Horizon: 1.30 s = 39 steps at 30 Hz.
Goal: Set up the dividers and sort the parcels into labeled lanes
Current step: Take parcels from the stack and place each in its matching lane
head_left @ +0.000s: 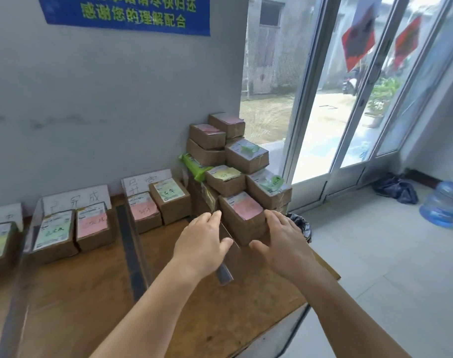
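left hand (203,237) fingers straight, seemingly touching clear divider (226,250) | right hand (282,240) open, on pink-labelled parcel (242,218) at near foot of right-hand stack | wooden table (184,311)

Water jug (443,202) (blue), dark bag (396,188)

head-worn view looks forward and down, close over the wooden table (91,293) toward the wall (91,99)

Brown parcel (242,220), pink label (247,208)
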Tool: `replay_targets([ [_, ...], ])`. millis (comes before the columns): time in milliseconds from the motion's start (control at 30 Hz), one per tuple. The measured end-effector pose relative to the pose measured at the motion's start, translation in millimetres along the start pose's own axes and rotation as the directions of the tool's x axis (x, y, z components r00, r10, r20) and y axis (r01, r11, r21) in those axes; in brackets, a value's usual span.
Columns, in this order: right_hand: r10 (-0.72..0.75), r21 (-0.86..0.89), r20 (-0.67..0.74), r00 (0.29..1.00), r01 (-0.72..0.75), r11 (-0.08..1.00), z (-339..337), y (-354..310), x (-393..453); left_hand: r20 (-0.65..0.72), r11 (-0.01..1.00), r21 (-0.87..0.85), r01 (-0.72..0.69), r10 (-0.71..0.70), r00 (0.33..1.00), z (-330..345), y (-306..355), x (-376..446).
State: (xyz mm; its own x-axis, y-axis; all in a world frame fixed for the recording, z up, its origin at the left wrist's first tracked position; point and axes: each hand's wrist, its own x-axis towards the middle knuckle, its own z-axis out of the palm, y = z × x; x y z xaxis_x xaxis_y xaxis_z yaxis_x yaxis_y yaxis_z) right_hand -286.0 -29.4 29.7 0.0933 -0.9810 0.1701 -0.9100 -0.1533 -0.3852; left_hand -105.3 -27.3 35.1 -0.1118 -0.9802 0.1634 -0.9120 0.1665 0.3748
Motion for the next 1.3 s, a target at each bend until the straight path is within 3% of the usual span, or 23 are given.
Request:
replay_targets([
  [200,0.009,0.006,-0.043,0.999,-0.008,1.0,-8.9,3.9,70.5,-0.044,0.999,-0.035,0.019,-0.021,0.999,-2.5,-10.4,75.5],
  [633,0.072,0.088,-0.089,0.993,-0.064,0.994,0.7,26.3,199.9,0.1,0.95,-0.191,0.248,-0.232,0.967,35.2,-35.5,188.3],
  [1000,0.085,0.077,0.039,0.996,-0.088,0.993,17.0,60.7,283.4,0.115,0.82,-0.275,0.501,-0.49,0.864,65.9,-27.0,236.3],
  [1300,-0.033,0.145,-0.008,0.999,0.034,0.989,23.0,70.9,300.9,0.102,0.772,-0.287,0.567,-0.564,0.819,79.6,-16.6,246.0],
])
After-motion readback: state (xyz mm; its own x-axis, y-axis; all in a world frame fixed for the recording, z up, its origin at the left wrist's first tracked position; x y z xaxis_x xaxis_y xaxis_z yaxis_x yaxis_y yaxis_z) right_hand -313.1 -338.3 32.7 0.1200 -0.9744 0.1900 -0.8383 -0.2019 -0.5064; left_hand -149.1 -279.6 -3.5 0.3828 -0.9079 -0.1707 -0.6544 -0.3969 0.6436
